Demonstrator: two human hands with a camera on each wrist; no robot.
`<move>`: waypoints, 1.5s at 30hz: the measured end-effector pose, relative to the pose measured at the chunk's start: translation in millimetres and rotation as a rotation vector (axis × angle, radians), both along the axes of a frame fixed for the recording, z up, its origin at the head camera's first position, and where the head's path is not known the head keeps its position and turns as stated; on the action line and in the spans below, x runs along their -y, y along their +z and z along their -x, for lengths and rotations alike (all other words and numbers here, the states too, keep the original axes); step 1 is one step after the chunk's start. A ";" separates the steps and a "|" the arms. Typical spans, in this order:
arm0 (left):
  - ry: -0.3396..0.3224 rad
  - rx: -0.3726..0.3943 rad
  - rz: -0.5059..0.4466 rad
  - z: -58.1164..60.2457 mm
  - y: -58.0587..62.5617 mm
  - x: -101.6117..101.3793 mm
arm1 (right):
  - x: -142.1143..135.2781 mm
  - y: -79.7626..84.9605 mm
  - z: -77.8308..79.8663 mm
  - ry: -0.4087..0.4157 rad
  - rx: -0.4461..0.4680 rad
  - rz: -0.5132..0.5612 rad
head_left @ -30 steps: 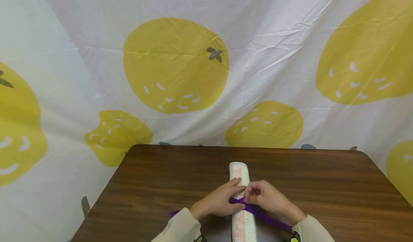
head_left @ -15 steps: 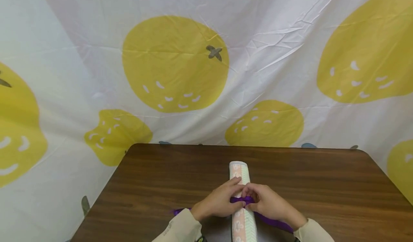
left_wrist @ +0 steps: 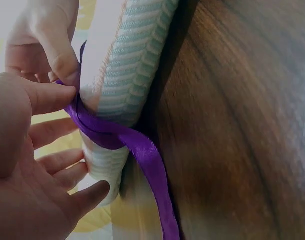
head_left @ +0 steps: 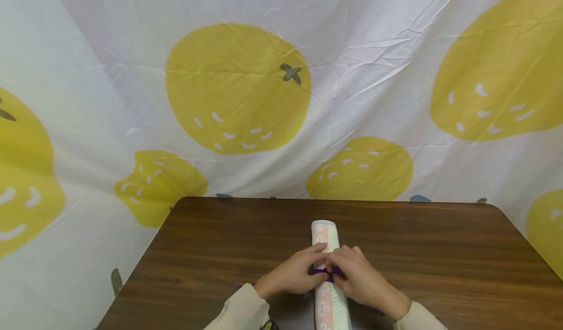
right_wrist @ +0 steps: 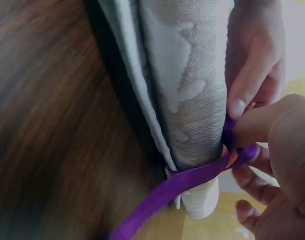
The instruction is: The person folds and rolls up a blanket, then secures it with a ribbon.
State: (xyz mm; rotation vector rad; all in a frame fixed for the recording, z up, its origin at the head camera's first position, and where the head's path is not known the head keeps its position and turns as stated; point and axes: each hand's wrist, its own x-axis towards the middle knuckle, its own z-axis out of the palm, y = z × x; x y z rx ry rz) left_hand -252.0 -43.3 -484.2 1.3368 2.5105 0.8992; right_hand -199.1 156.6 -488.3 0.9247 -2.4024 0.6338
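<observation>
A rolled cloth [head_left: 332,303] with pink and mint patterned bands lies lengthwise on the table. A purple ribbon [left_wrist: 100,131] wraps round its middle and crosses on top. My left hand [head_left: 299,271] lies over the roll from the left, fingers fairly straight, with the thumb pressing at the ribbon crossing. In the left wrist view its other fingertips [left_wrist: 97,196] reach the side of the roll. From the right, my right hand [head_left: 358,276] pinches the ribbon at the crossing, its fingers curled. A small purple loop [right_wrist: 245,156] shows by those fingers. Both hands partly hide the crossing.
The dark wooden table [head_left: 237,237] extends round the roll. A ribbon tail [left_wrist: 157,190] trails on one side of the roll and another tail [right_wrist: 147,207] on the other. Behind hangs a white curtain [head_left: 369,76] printed with yellow fruit.
My right hand has moved left and slightly over the roll, closer to the left hand, and its fingers now cover more of the ribbon crossing. The left hand stays nearly in place.
</observation>
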 end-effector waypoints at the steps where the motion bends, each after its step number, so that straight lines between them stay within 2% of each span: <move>1: 0.001 -0.004 0.002 0.1 -0.4 0.6 | -0.2 0.0 -0.1 0.001 0.007 -0.006; 6: 0.003 -0.016 -0.007 -0.6 -2.0 -0.2 | -3.4 4.2 -2.8 0.044 0.143 -0.007; 8: 0.011 -0.021 -0.009 -0.8 -2.7 -1.4 | -3.8 5.8 -3.1 0.059 0.158 -0.015; 15: 0.016 -0.003 -0.013 -0.6 -1.2 -1.9 | -0.8 6.5 -0.4 0.085 0.001 -0.090; 21: 0.014 -0.023 -0.011 -0.9 -0.8 -0.3 | 3.2 4.6 2.0 0.062 -0.146 -0.169; 24: 0.018 -0.029 -0.014 -0.6 -1.3 -0.2 | 5.1 3.0 3.4 0.052 -0.182 -0.179; 27: 0.020 -0.017 -0.017 -0.6 -1.8 -0.7 | 5.7 2.7 2.5 0.067 -0.108 -0.112; 30: 0.020 -0.011 -0.023 -0.6 -2.8 -1.3 | 5.3 4.8 -0.5 0.128 0.064 0.030; 32: 0.018 -0.027 -0.026 -0.9 -3.6 -2.0 | 4.0 6.9 -3.7 0.136 0.189 0.119; 34: 0.018 -0.037 -0.026 -0.9 -4.5 -2.7 | 2.6 9.7 -7.0 0.110 0.311 0.195; 37: 0.020 -0.056 -0.021 -1.2 -4.8 -3.7 | 0.2 13.7 -11.0 0.001 0.448 0.261; 40: 0.024 -0.054 -0.013 -1.7 -4.7 -4.6 | -1.8 15.7 -12.2 -0.096 0.514 0.278; 45: 0.036 -0.056 0.000 -3.3 -4.7 -5.1 | 0.0 15.5 -11.4 -0.172 0.512 0.215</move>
